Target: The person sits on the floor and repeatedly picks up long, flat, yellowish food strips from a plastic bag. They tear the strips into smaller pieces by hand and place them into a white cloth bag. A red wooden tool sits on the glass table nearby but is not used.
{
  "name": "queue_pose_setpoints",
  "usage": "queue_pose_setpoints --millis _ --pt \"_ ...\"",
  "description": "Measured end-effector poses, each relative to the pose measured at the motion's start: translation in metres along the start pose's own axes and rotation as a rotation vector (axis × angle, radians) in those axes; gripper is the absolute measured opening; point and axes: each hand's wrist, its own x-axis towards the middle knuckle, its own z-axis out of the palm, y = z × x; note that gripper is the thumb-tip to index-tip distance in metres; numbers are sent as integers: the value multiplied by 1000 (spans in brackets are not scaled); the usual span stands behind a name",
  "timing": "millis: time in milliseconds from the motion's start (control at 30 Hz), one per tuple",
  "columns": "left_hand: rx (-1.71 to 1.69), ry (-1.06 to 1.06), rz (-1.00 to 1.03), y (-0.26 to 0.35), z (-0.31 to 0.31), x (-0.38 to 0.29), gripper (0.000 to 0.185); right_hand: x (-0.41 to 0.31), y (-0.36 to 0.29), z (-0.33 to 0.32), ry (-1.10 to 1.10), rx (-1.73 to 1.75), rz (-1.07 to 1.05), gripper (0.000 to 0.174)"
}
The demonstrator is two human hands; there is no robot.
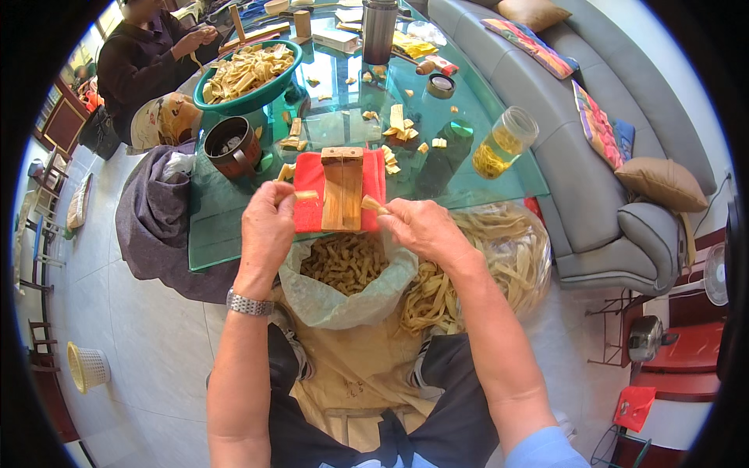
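On a red cloth point(373, 175) at the glass table's edge lies a wooden block tool point(341, 196) with a crosspiece at its far end. Left of it, my left hand point(269, 219) pinches a short pale strip piece point(305, 195). To the right, my right hand point(418, 225) holds another pale piece point(372, 203) between thumb and fingers. Just below the table edge, an open white sack point(351, 310) contains many short tan pieces point(342, 263). Long pale strips point(497, 245) lie in and beside a clear plastic bag at the right.
A teal basin point(248, 105) of pale pieces, a dark mug point(232, 146), a steel flask point(379, 32) and a jar of yellow liquid point(504, 143) stand on the glass table point(222, 234). A person point(146, 64) sits at the far left. A grey sofa point(556, 140) lines the right.
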Motion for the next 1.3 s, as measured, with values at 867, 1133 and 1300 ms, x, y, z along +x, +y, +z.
queue_pose_setpoints --millis 867,1133,1300 --pt "117 -363 173 34 -31 -72 16 -100 161 20 -421 -349 456 36" --pt "213 -470 271 43 -32 -83 14 -91 217 157 -219 -301 497 43" --pt "254 -495 207 41 -32 -84 15 -104 245 202 -182 -760 268 36"
